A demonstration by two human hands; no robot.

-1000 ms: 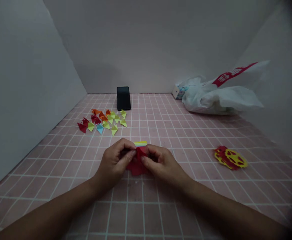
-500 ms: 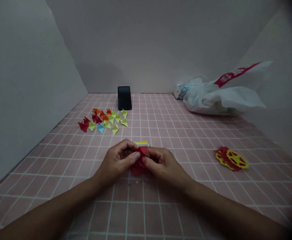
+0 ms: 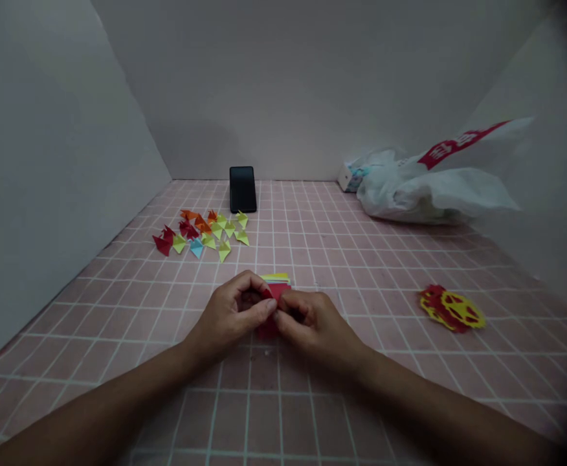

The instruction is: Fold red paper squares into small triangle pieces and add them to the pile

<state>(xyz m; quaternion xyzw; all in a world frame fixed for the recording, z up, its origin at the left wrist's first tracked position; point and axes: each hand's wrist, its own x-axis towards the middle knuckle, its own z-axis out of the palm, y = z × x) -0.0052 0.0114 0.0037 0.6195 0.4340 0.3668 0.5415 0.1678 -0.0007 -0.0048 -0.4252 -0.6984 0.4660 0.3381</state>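
Observation:
My left hand [image 3: 237,307] pinches a piece of red folded paper [image 3: 273,293] between thumb and forefinger. My right hand [image 3: 312,321] grips the same paper from the other side, its fingertips meeting the left thumb. The fingers cover most of the piece, so its shape cannot be made out. Beneath and just behind the hands lies a stack of paper sheets [image 3: 276,278], with yellow and white edges showing at the back and red below.
Several small origami cranes [image 3: 200,234] in red, orange, yellow and blue stand at the left. Behind them a black phone [image 3: 243,189] leans upright. A white plastic bag [image 3: 424,194] and a small box [image 3: 350,177] lie back right. Red and yellow cut-outs [image 3: 451,309] rest at the right.
Both hands have drawn closer together at the fingertips, and less of the red paper shows between them. More of the stack behind is visible.

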